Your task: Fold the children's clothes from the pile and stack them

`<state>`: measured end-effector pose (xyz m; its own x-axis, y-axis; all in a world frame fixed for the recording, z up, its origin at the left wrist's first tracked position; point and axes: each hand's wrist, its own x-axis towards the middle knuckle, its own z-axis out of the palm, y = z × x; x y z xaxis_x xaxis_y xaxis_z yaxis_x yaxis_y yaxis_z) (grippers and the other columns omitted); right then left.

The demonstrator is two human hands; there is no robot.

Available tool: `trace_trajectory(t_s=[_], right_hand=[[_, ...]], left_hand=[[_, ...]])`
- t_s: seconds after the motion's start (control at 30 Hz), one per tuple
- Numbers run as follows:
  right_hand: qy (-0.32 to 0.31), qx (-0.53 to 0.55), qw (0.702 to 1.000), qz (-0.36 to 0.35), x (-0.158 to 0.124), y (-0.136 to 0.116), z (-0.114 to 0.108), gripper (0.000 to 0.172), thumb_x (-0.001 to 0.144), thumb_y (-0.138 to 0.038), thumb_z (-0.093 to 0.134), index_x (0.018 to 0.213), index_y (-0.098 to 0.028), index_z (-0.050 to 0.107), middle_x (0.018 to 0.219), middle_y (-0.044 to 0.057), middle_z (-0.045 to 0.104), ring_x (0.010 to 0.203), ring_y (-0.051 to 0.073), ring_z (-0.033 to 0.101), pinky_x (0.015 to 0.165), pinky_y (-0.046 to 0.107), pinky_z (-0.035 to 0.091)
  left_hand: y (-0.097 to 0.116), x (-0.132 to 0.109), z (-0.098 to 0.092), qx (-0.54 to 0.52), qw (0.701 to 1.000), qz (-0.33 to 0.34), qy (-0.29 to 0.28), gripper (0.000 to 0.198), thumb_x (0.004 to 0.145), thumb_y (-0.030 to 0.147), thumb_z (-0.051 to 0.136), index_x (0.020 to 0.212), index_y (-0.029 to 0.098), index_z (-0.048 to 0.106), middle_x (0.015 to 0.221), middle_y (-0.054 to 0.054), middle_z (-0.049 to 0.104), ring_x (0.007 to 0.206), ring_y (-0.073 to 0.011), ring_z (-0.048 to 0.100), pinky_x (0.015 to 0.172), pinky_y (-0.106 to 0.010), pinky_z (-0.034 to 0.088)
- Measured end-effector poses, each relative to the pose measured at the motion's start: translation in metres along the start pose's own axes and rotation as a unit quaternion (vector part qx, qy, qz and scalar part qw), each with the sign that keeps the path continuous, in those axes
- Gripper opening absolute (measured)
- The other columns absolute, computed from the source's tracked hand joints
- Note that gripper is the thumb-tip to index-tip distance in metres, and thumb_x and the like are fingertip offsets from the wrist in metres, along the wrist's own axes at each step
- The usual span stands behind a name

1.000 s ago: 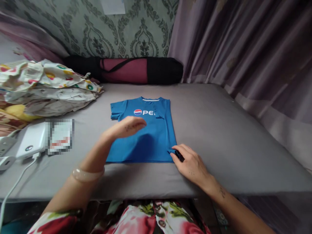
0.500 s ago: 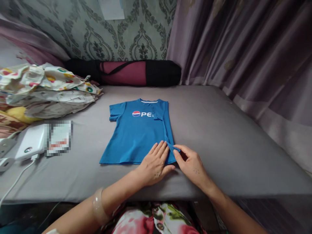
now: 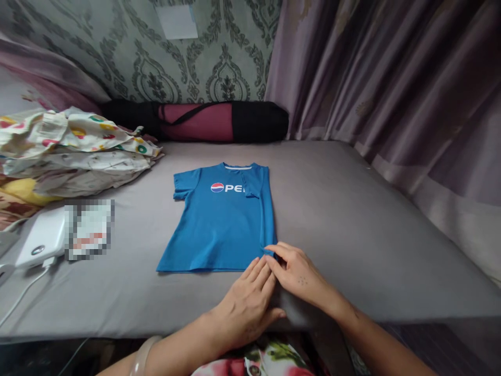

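Note:
A blue T-shirt [image 3: 219, 230] with a round logo and white letters lies flat, neck away from me. Its right side and right sleeve are folded inward over the front, covering part of the lettering. At the lower right corner, my right hand [image 3: 297, 269] pinches the folded edge of the shirt between thumb and fingers. My left hand [image 3: 250, 303] lies palm down with its fingers stretched out, the fingertips at the bottom hem beside the right hand's thumb.
The shirt lies on a grey sheet [image 3: 344, 235]. Piled clothes [image 3: 78, 151] sit on the left, with a white power bank [image 3: 41, 237], its cable and a blurred-out object in front. A black and maroon roll bag [image 3: 195, 122] lies along the wall, and curtains [image 3: 376, 78] hang at the right.
My right hand has drawn the pinched edge inward and toward me, down at the hem. My left hand has slid back off the shirt's front to the hem.

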<state>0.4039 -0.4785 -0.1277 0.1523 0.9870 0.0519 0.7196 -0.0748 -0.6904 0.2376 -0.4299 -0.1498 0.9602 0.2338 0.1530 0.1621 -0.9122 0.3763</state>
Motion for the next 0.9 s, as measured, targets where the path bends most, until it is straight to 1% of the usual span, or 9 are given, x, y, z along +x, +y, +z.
trace_trajectory(t_s=[0.1,0.17,0.2,0.3,0.4,0.5,0.6,0.73,0.9], right_hand=[[-0.066,0.003,0.998,-0.017,0.001,-0.003,-0.008,0.026,0.092,-0.033,0.05,0.108,-0.023,0.068,0.087,0.003,0.069,0.076,0.016,0.063,0.069,0.025,0.048],[-0.096,0.014,0.995,-0.032,0.004,-0.003,-0.014,0.028,0.094,-0.035,0.047,0.094,-0.024,0.072,0.079,0.0,0.069,0.071,0.015,0.062,0.066,0.024,0.047],[-0.1,0.017,0.994,-0.035,0.008,-0.002,-0.017,0.032,0.095,-0.035,0.044,0.087,-0.023,0.072,0.075,-0.001,0.069,0.07,0.015,0.062,0.065,0.024,0.046],[-0.053,0.0,0.998,-0.03,0.031,0.007,-0.024,0.036,0.095,-0.034,0.041,0.078,-0.022,0.071,0.073,-0.002,0.069,0.071,0.015,0.063,0.066,0.024,0.045],[0.021,-0.05,0.998,-0.017,0.07,0.019,-0.023,0.028,0.093,-0.03,0.044,0.087,-0.022,0.07,0.084,0.001,0.072,0.078,0.017,0.066,0.074,0.026,0.046],[0.035,-0.121,0.992,0.032,0.114,0.026,-0.015,0.024,0.092,-0.03,0.047,0.101,-0.021,0.067,0.091,0.005,0.073,0.086,0.02,0.066,0.08,0.028,0.046],[0.018,-0.186,0.979,0.079,0.145,0.023,-0.004,0.032,0.09,-0.031,0.051,0.119,-0.018,0.056,0.099,0.008,0.071,0.093,0.023,0.066,0.082,0.031,0.047],[0.005,-0.242,0.964,0.112,0.162,0.017,0.006,0.034,0.091,-0.022,0.044,0.124,-0.014,0.05,0.11,0.015,0.067,0.1,0.027,0.064,0.082,0.035,0.047],[0.037,-0.217,0.968,0.122,0.168,0.024,0.01,0.032,0.092,-0.02,0.04,0.121,-0.014,0.053,0.107,0.013,0.068,0.101,0.024,0.064,0.085,0.03,0.045]], left_hand=[[-0.003,-0.008,-0.015,-0.048,0.999,0.009,0.005,0.027,0.095,0.035,0.042,0.104,0.02,0.062,0.108,-0.009,0.068,0.109,-0.0224,0.06,0.095,-0.038,0.049],[-0.007,-0.008,-0.023,-0.073,0.997,-0.01,0.023,0.027,0.096,0.029,0.038,0.087,0.022,0.063,0.087,-0.005,0.069,0.085,-0.0184,0.065,0.08,-0.034,0.053],[-0.009,-0.006,-0.027,-0.077,0.996,-0.025,0.037,0.028,0.096,0.028,0.037,0.085,0.023,0.062,0.083,-0.005,0.068,0.079,-0.0177,0.064,0.076,-0.033,0.054],[-0.018,0.006,-0.033,-0.054,0.994,-0.059,0.078,0.023,0.096,0.024,0.037,0.096,0.022,0.06,0.095,-0.007,0.067,0.086,-0.0192,0.061,0.079,-0.034,0.053],[-0.027,0.02,-0.034,-0.014,0.997,-0.042,0.064,0.026,0.093,0.016,0.038,0.109,0.02,0.058,0.118,-0.008,0.062,0.099,-0.0204,0.058,0.087,-0.034,0.051],[-0.033,0.026,-0.03,0.005,0.999,-0.019,0.025,0.03,0.09,0.011,0.041,0.113,0.019,0.057,0.127,-0.007,0.058,0.102,-0.0212,0.056,0.09,-0.034,0.05],[-0.037,0.024,-0.025,0.003,1.0,-0.013,0.016,0.026,0.093,0.017,0.042,0.114,0.019,0.057,0.126,-0.005,0.059,0.105,-0.0221,0.054,0.09,-0.036,0.049],[-0.039,0.018,-0.021,0.002,1.0,-0.005,0.018,0.026,0.093,0.032,0.049,0.117,0.022,0.056,0.127,-0.004,0.058,0.106,-0.0235,0.052,0.088,-0.038,0.048],[-0.038,0.017,-0.017,0.004,0.999,0.037,0.028,0.023,0.097,0.018,0.037,0.104,0.016,0.06,0.111,-0.006,0.063,0.094,-0.0174,0.055,0.083,-0.03,0.049]])
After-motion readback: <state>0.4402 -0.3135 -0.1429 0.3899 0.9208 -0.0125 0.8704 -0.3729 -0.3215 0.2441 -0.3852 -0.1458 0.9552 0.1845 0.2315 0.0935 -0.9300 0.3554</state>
